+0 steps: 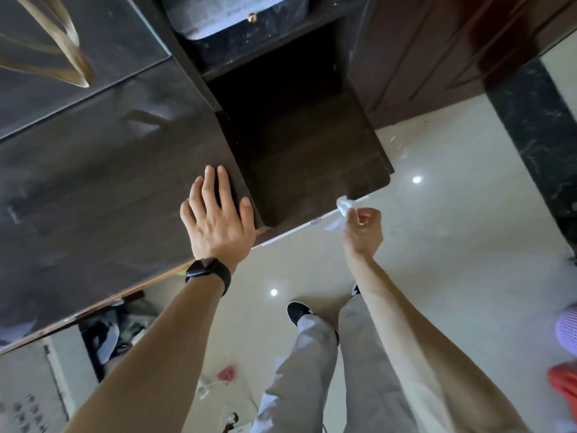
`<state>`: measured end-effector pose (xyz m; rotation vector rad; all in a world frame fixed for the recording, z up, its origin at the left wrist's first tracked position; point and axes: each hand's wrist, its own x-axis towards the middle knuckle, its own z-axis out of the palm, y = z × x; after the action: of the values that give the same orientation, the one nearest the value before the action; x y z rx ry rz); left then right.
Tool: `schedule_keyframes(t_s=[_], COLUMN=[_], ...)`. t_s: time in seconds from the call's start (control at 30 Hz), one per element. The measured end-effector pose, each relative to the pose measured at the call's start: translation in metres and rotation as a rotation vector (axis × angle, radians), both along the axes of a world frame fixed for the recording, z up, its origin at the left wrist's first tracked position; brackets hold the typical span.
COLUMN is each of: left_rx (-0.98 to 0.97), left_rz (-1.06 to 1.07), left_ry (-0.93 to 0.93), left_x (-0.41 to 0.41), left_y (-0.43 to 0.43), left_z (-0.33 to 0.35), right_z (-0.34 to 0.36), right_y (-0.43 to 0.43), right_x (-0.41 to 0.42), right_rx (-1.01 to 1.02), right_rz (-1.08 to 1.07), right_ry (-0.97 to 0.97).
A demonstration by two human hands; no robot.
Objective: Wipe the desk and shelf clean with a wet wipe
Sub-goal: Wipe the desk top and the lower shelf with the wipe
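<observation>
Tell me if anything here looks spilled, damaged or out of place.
Nothing looks spilled or broken. The desk top shows dull smears, and the shelf ledge by the brass knob is speckled with pale dust. On the floor below, a red scrap and a white cord lie loose.

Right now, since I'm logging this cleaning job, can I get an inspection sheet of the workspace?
Surface: dark wooden desk, glossy and streaked; lower shelf beside it.
Job's things: crumpled white wet wipe by the shelf's front edge.
Clutter: shoes under the desk; red scrap on the floor.
Hands: left hand flat on the desk; right hand pinches the wet wipe.
Cables: white cable on the floor.
Surroundings: cream tiled floor; red plastic item at right edge.
</observation>
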<state>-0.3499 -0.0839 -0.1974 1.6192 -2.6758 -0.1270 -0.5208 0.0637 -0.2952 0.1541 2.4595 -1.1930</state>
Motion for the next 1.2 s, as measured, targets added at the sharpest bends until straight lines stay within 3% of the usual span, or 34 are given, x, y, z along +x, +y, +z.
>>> schedule_keyframes(t_s=[0.1, 0.2, 0.3, 0.37, 0.53, 0.6, 0.73, 0.93, 1.2], left_rx=[-0.031, -0.045, -0.048, -0.053, -0.041, -0.026, -0.015, -0.019, -0.050], left_rz=[-0.004, 0.002, 0.023, 0.049, 0.261, 0.359, 0.365, 0.424, 0.417], left_ry=[0.003, 0.012, 0.049, 0.080, 0.155, 0.192, 0.195, 0.230, 0.229], left_x=[0.001, 0.001, 0.000, -0.001, -0.037, -0.055, -0.062, -0.064, -0.065], left_y=[0.000, -0.001, 0.001, 0.000, -0.010, -0.011, -0.011, -0.011, -0.014], left_z=[-0.003, -0.004, -0.005, -0.004, 0.002, 0.001, -0.005, -0.001, -0.001], right_z=[-0.001, -0.007, -0.016, -0.021, -0.023, -0.021, -0.010, 0.002, 0.004], right_y=[-0.006, -0.023, -0.034, -0.033, -0.010, -0.003, 0.000, -0.035, -0.143], right_x=[0.050, 0.080, 0.067, 0.031, -0.087, -0.119, -0.143, -0.180, -0.217], right_rx=[-0.079, -0.117, -0.027, 0.020, 0.028, 0.056, 0.217, 0.384, 0.334], right_rz=[0.388, 0.673, 0.897, 0.873, 0.256, 0.185, 0.475, 0.896, 1.007], right_ry=[0.175, 0.228, 0.384, 0.450, 0.388, 0.347, 0.312, 0.564, 0.538])
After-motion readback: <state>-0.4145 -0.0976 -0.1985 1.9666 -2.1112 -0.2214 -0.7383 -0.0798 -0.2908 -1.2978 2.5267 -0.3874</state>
